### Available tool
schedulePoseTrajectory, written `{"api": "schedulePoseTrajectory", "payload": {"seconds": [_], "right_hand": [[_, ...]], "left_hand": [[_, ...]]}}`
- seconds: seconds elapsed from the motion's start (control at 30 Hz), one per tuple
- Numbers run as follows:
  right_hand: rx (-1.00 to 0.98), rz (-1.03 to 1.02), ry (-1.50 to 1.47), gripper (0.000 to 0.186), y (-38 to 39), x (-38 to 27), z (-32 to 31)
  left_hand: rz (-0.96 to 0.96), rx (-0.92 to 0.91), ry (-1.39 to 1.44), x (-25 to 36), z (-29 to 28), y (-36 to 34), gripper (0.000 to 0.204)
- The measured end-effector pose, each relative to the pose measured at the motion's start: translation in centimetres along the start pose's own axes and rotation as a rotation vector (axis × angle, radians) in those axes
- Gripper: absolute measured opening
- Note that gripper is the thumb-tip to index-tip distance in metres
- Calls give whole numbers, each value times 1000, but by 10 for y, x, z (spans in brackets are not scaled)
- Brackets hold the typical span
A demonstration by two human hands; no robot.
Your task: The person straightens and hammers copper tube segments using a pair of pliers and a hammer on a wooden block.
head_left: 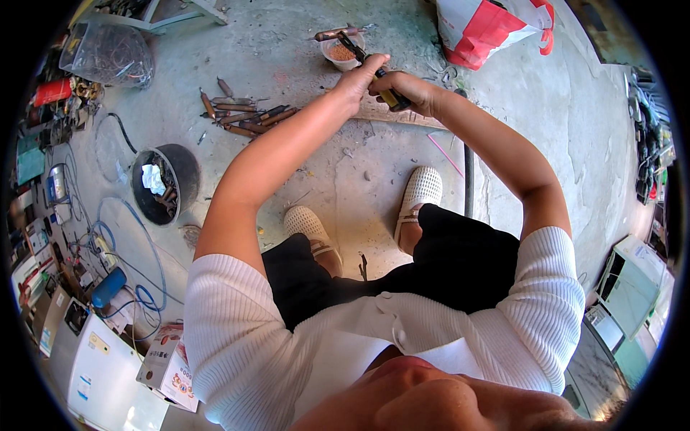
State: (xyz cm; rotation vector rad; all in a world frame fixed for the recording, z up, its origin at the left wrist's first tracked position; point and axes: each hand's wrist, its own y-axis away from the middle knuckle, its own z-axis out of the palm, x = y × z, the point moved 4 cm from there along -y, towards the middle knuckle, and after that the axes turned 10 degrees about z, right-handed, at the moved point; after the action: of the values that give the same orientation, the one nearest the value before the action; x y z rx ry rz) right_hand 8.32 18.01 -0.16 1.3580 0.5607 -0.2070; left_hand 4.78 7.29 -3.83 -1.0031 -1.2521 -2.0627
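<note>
Both of my hands are closed on a pair of pliers with a dark head and black-and-yellow handles (392,98), held out in front of me. My left hand (356,82) wraps it close behind the head, and my right hand (413,93) grips the handle end. The dark jaws reach over a small white tub (341,63) of reddish-brown granules (340,52). Across the tub's far rim, by the jaws, is a copper-coloured cylinder with thin ends (336,34); whether the jaws bite it I cannot tell. Several similar brown cylinders (241,118) lie heaped to the left.
A black bucket (188,172) holding brown pieces and white paper stands at left. Behind it sits a clear plastic bag (115,54). A wooden board (388,115) lies below my hands, near a red-and-white bag (481,32). Blue hose (147,244) and boxes line the left side.
</note>
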Motion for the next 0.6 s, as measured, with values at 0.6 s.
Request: {"api": "schedulePoseTrajectory", "payload": {"seconds": [0.6], "right_hand": [[364,-236,437,41,-21,8,-2]], "left_hand": [[70,-3,54,-16,-2,-10,37]]}}
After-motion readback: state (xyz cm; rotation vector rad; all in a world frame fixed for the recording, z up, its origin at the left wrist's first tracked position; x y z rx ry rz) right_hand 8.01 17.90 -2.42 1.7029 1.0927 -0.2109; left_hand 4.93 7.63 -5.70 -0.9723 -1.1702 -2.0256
